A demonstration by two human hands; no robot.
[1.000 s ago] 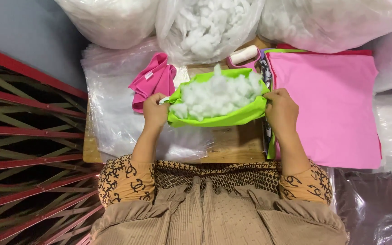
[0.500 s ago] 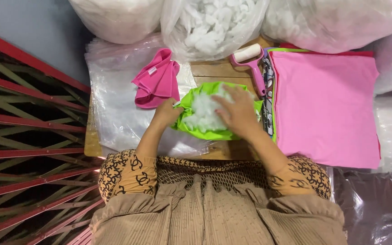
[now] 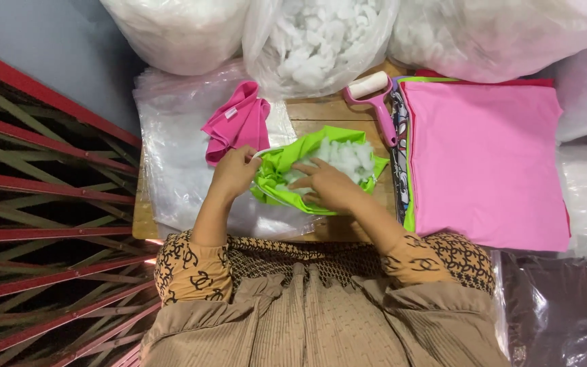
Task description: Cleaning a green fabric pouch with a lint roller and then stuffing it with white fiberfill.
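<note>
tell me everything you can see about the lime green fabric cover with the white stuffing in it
The lime green fabric cover is a thin, smooth-looking cloth casing, crumpled and open at the top, lying on the wooden table in front of the person. White fluffy stuffing shows in its opening. The left hand grips its left edge; the right hand rests flat on it, pressing the filling. Clear plastic sheeting lies under its left side.

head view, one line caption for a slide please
Left hand grips the green fabric cover while right hand presses on white stuffing.
</note>
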